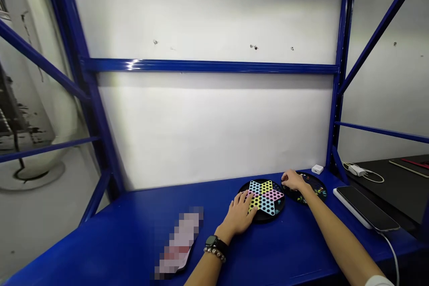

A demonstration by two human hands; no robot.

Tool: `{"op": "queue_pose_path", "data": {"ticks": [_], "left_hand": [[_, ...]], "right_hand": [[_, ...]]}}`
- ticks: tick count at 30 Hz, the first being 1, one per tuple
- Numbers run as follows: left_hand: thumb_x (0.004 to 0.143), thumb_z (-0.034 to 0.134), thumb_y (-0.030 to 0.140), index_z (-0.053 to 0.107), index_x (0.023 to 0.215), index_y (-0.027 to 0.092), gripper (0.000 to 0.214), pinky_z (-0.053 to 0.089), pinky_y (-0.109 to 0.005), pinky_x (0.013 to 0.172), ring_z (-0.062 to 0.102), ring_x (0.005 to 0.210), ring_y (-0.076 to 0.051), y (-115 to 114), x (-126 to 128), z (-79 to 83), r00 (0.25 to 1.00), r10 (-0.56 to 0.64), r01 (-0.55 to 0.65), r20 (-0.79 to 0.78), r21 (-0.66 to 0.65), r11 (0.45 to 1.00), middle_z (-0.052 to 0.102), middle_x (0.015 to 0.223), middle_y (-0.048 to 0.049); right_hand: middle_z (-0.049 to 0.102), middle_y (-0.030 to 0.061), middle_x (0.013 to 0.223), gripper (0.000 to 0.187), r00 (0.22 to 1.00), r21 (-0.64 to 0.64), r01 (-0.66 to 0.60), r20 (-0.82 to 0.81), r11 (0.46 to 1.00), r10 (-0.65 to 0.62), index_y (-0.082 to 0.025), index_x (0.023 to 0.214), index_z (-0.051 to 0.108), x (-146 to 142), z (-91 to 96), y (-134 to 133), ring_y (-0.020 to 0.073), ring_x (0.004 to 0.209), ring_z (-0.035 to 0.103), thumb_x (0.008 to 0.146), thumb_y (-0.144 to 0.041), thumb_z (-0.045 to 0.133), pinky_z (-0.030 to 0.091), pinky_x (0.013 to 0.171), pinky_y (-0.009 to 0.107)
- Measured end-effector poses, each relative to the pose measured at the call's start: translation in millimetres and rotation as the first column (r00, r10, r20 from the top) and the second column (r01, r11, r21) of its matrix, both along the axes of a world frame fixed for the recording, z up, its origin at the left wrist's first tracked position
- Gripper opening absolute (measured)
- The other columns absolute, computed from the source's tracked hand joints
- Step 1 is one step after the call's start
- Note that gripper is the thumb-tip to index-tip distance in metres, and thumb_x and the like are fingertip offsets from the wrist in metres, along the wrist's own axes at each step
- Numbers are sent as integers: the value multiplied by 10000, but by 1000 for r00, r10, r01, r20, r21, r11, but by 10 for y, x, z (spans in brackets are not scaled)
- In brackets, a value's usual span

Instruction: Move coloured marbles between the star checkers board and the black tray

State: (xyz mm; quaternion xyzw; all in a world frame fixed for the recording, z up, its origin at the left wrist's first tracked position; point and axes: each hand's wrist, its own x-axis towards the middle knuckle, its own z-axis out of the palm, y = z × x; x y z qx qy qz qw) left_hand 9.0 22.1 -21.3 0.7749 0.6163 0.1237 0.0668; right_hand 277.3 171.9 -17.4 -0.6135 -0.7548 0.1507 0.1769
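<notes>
A round black Chinese checkers board (268,194) with a star of blue, yellow, pink and green holes lies on the blue table (134,232). My left hand (241,212) rests flat on the board's left edge, fingers stretched out; a watch and bead bracelet sit on that wrist. My right hand (292,180) reaches into a black round tray (313,186) holding small coloured pieces, right of the board. Its fingers curl down onto the tray's left side, and whatever they pinch is too small to make out.
A phone (365,208) on a white pad with a cable lies at the right. A small white charger (317,169) sits by the wall. A blurred flat object (179,243) lies near the front. Blue shelf posts (337,111) frame the table.
</notes>
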Motion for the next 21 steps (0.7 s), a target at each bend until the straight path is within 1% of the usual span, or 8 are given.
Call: {"op": "queue_pose_path", "data": {"ticks": [2,5,9,12,14,17,20,21], "left_hand": [[984,340,495,415,1489,249,567,286,-564,1179,253,1482,-325,9,-7,-9,1000,-7,7,4,2,1000,337,1602,-88],[983,338,493,418,1493,230,579,285,-563,1181,249,1484,-329,15,-6,-6,1000,-4,4,7,1,1000,343,1598,-100],[979,333,501,411,1495,256,577,275,-557,1188,243,1491,-314,-2,12,34,1000,10,-10,-2,-29,1000,329,1609,-73],[980,336,496,423,1489,240,576,273,-550,1190,241,1492,-319,-16,24,58,1000,8,-8,-5,-29,1000,328,1609,-82],[981,334,495,422,1491,231,581,273,-550,1190,239,1492,-323,-14,20,51,1000,7,-7,-6,-24,1000,330,1607,-88],[980,329,507,412,1497,235,590,277,-545,1190,245,1490,-319,19,-7,-1,1000,7,-7,-9,-16,1000,335,1605,-82],[980,336,516,422,1487,253,578,289,-534,1186,266,1481,-310,69,-41,-73,1000,-3,4,-8,21,1000,354,1596,-74],[980,340,513,425,1484,257,572,290,-530,1186,273,1477,-308,83,-48,-92,1000,-9,9,-8,34,999,358,1594,-73]], "right_hand": [[744,73,1104,226,998,9,3,62,1000,-4,-236,1018,757,-27,4,-58,251,1093,655,812,-241,665,428,980,387],[745,82,1121,215,995,22,11,97,1000,-13,-235,1011,771,-19,22,-128,266,1121,646,829,-222,656,404,1003,393],[761,46,1074,168,997,43,-3,78,999,0,-259,955,785,26,25,-195,258,1091,657,832,-272,671,416,981,370],[768,40,1042,182,997,78,-38,74,996,33,-261,972,784,34,17,-224,244,1053,670,826,-288,679,432,941,344],[772,37,1021,170,996,93,-61,74,994,54,-256,951,785,27,21,-234,233,1030,677,829,-280,669,432,924,325],[777,38,963,164,999,106,-50,-5,993,51,-235,910,785,10,64,-256,215,976,689,831,-295,654,445,871,292],[771,49,894,225,983,144,-10,-180,990,36,-200,913,781,-29,139,-325,196,875,693,827,-354,642,465,768,257],[766,52,862,238,970,150,-25,-235,988,61,-186,905,780,-53,163,-360,190,832,689,812,-362,649,467,732,248]]}}
